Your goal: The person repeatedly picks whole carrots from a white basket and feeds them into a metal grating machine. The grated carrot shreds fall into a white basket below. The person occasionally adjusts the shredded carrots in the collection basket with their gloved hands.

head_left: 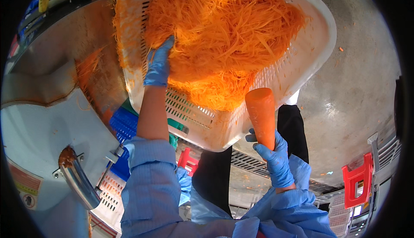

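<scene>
A white perforated plastic basket (318, 55) takes up the upper middle, heaped with shredded carrot (226, 28). My left hand (159, 64), in a blue glove, reaches into the left side of the heap. Its fingers are partly buried in the shreds, so their grip is hidden. In my gloved right hand (275, 160) is a large whole carrot (261, 118). I hold its narrower lower end, with the blunt, broad end pointing up. The carrot is in front of the basket's near right wall in this view.
On the left stands a machine with a grey metal housing (48, 125) and a curved metal handle (81, 186). Blue (124, 123) and white perforated crates (111, 192) sit beside it. A red plastic stool (357, 181) is at right. Carrot bits dot the concrete floor (352, 86).
</scene>
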`<action>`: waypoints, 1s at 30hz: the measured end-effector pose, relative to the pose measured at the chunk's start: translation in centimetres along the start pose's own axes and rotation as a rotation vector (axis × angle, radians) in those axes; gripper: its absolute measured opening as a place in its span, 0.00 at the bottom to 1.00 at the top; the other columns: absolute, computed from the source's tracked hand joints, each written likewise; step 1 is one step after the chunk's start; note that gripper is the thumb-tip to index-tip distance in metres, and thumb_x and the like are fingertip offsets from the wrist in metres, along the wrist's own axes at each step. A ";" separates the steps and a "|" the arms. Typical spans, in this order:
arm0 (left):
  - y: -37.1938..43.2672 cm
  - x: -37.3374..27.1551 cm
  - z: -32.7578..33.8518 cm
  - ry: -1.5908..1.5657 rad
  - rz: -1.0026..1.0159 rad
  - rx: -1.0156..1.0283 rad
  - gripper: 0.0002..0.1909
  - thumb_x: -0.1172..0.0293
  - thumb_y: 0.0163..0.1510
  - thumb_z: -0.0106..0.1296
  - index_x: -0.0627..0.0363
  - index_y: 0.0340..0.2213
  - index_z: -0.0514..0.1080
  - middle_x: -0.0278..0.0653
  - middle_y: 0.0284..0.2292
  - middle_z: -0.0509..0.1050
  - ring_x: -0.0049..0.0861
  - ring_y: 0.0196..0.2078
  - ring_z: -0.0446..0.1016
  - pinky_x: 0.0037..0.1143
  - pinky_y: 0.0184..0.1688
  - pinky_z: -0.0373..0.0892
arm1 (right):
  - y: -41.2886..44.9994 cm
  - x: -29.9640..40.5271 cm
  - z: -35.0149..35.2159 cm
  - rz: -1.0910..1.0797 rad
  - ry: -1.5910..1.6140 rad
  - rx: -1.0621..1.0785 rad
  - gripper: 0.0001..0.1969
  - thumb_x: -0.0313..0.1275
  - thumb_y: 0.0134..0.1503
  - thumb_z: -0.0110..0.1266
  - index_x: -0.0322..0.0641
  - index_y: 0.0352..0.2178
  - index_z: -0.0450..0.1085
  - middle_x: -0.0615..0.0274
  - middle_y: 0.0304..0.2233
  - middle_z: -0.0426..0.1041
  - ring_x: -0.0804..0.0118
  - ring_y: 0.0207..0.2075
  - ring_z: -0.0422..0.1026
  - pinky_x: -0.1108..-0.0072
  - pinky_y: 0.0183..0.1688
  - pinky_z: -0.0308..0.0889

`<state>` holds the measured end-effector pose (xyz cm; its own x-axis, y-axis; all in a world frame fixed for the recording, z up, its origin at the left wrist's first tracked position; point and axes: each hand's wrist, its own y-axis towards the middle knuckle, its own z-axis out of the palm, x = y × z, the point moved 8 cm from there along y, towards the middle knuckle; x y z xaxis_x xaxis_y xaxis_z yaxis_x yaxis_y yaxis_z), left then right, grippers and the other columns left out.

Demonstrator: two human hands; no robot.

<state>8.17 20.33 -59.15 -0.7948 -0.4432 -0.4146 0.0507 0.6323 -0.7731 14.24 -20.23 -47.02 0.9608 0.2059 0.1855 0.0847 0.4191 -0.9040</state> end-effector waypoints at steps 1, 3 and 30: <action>-0.5 -1.3 1.4 -0.032 0.019 0.017 0.39 0.62 0.51 0.57 0.60 0.60 0.53 0.48 0.60 0.57 0.41 0.61 0.57 0.38 0.61 0.56 | 0.1 0.1 0.0 0.021 0.002 -0.015 0.27 0.23 0.46 0.59 0.34 0.50 0.66 0.57 0.39 0.76 0.70 0.41 0.73 0.79 0.47 0.67; -0.8 -3.5 3.6 -0.089 0.051 0.040 0.37 0.59 0.49 0.60 0.58 0.57 0.59 0.48 0.59 0.57 0.40 0.61 0.55 0.40 0.61 0.54 | 0.5 0.5 0.0 0.060 -0.004 -0.035 0.27 0.22 0.46 0.59 0.34 0.51 0.65 0.56 0.39 0.76 0.70 0.41 0.73 0.79 0.47 0.67; -11.3 -9.0 15.4 -0.352 0.480 0.254 0.29 0.68 0.50 0.59 0.67 0.51 0.64 0.46 0.45 0.72 0.32 0.46 0.72 0.31 0.49 0.70 | 1.0 0.8 0.8 0.098 0.100 0.004 0.24 0.25 0.50 0.59 0.36 0.50 0.65 0.61 0.40 0.76 0.81 0.33 0.70 0.86 0.35 0.67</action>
<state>24.02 7.37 -54.10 -0.4047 -0.3575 -0.8416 0.5268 0.6612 -0.5342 14.84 -18.91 -47.45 0.9859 0.1570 0.0571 -0.0116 0.4052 -0.9141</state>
